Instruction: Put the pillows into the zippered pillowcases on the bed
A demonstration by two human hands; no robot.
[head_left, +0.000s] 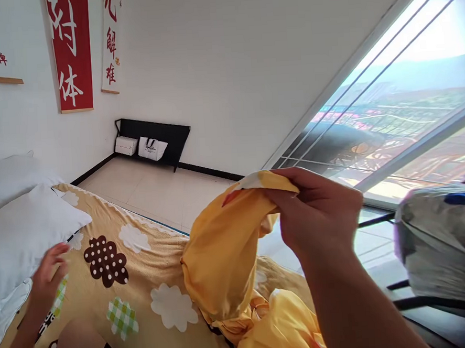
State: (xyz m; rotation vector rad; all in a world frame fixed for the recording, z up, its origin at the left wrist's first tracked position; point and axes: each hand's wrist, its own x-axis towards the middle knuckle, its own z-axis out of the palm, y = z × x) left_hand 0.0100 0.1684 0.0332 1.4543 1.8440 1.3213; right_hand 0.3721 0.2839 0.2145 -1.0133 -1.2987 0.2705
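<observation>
My right hand (317, 211) is raised in the middle of the view, fingers pinched on the top edge of a yellow cloth (225, 258) that hangs down in folds onto the bed. My left hand (47, 277) is low at the left, fingers loosely curled, touching the edge of a white pillow (19, 234) that lies on a tan blanket (144, 274) with cloud and flower patches. Nothing shows inside the left hand. My knee pokes up at the bottom edge.
A second white pillow (4, 177) lies behind the first. A black bench (155, 134) with a white box and a white bag stands against the far wall. Tiled floor (154, 189) runs beside the bed. A big window is at the right, a grey bundle (441, 240) below it.
</observation>
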